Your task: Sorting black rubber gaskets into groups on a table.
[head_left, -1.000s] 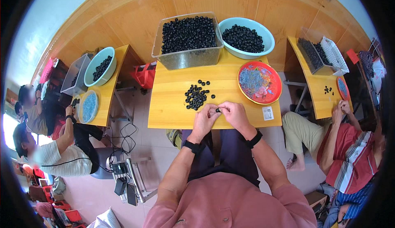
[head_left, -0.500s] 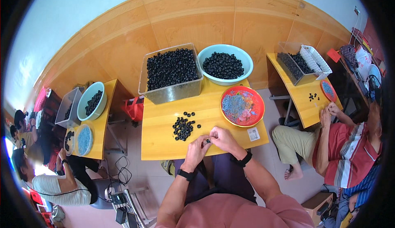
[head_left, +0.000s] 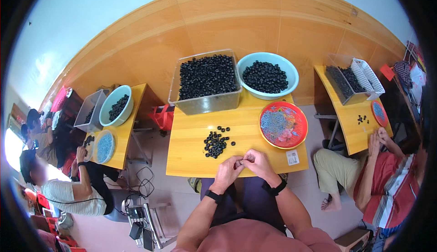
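My left hand (head_left: 229, 171) and my right hand (head_left: 258, 162) meet fingertip to fingertip above the near edge of the yellow table (head_left: 191, 161). Both are closed in a pinch. A small black ring showed at the left fingertips half a second ago; the fingers now hide it. Whatever the right fingers pinch is too small to make out. Just beyond my left hand lies a loose pile of black rings (head_left: 215, 144). To the right of the pile sits a red flowered tray (head_left: 298, 136) with a heap of thin blue-grey pieces (head_left: 276, 123).
At the back stand a clear bin (head_left: 207, 105) and a light-blue bowl (head_left: 268, 93), both filled with black rings. A white label (head_left: 292, 157) lies at the front right. Co-workers sit at a left table (head_left: 119, 149) and a right table (head_left: 342, 120). Cables (head_left: 141, 186) trail on the floor.
The whole view has shifted, so the table sits farther right in the picture. My hands stay together at the table edge, and the black ring between the fingertips is now hidden.
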Motion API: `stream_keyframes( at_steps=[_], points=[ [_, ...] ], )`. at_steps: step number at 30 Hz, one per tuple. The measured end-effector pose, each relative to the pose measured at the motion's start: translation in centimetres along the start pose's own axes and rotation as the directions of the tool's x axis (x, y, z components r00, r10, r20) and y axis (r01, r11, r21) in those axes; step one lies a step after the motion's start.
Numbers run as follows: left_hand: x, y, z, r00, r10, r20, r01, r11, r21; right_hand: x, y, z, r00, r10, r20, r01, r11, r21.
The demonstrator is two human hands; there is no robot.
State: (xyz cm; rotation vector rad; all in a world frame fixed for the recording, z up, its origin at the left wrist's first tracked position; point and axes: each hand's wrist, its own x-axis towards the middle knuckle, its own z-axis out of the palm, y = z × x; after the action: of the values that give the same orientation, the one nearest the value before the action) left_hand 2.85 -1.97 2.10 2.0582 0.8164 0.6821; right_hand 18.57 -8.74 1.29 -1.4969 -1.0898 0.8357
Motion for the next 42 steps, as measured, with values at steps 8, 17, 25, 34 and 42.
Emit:
stream_keyframes(
  at_steps=[8, 17, 25, 34, 42],
  points=[
    [-0.5, -0.5, 0.1, 0.996, 0.083, 0.045, -0.087, 0.992, 0.093, -0.6, 0.3, 0.1, 1.000, -0.009, 0.014, 0.010, 0.993, -0.116],
    [-0.5, -1.3, 0.1, 0.991, 0.132, -0.017, -0.129, 0.983, 0.130, -0.2, -1.0, 0.2, 0.999, 0.035, 0.042, -0.032, 0.996, -0.081],
    [-0.6, -0.4, 0.1, 0.999, -0.049, 0.009, 0.049, 0.999, 0.011, 0.5, -0.5, -0.8, 0.995, 0.000, 0.095, 0.015, 0.987, -0.160],
    [0.2, -0.3, -0.1, 0.999, -0.020, -0.050, 0.019, 1.000, -0.013, 11.5, -10.6, -12.5, 0.851, -0.408, -0.330, 0.368, 0.912, -0.179],
    [-0.4, -1.7, -0.1, 0.976, 0.015, -0.216, -0.023, 0.999, -0.035, 9.1, -5.6, -3.8, 0.971, -0.098, 0.219, 0.197, 0.848, -0.492]
  ],
)
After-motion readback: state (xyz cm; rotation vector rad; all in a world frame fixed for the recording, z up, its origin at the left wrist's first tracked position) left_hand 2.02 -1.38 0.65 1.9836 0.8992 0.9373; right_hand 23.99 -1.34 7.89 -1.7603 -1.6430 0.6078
